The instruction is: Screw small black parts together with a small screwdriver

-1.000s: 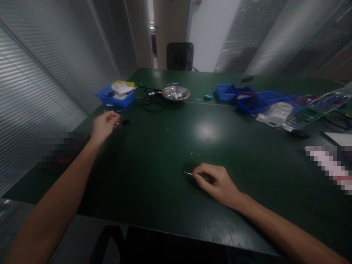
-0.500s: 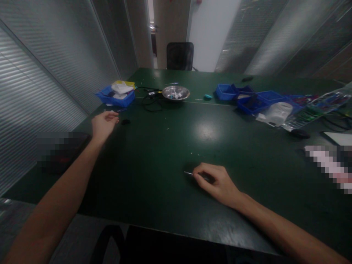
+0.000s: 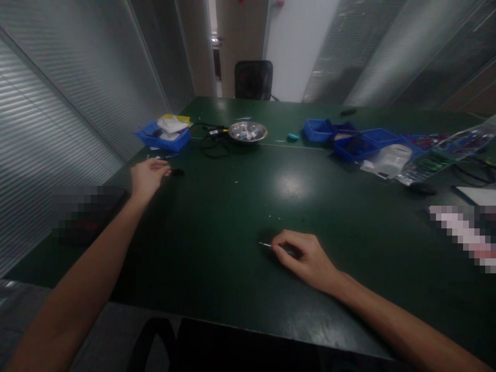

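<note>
My right hand [image 3: 304,257] rests on the dark green table [image 3: 240,217] near its front edge, fingers closed round a thin metal tool [image 3: 266,244] whose tip pokes out to the left. Far out at the left, my left hand [image 3: 147,174] lies low over the table with its fingers loosely extended. Its fingertips are right beside a small black object [image 3: 177,172], and whether they touch it I cannot tell.
A blue bin [image 3: 163,134] with white items stands at the back left, beside black cables [image 3: 213,139] and a metal bowl [image 3: 247,131]. More blue bins [image 3: 349,139], a white device [image 3: 389,159] and plastic bags [image 3: 449,150] crowd the right. A black chair [image 3: 253,79] is behind.
My left hand has uncurled and dropped slightly, its fingers reaching toward the small black object. My right hand has stayed put with the tool.
</note>
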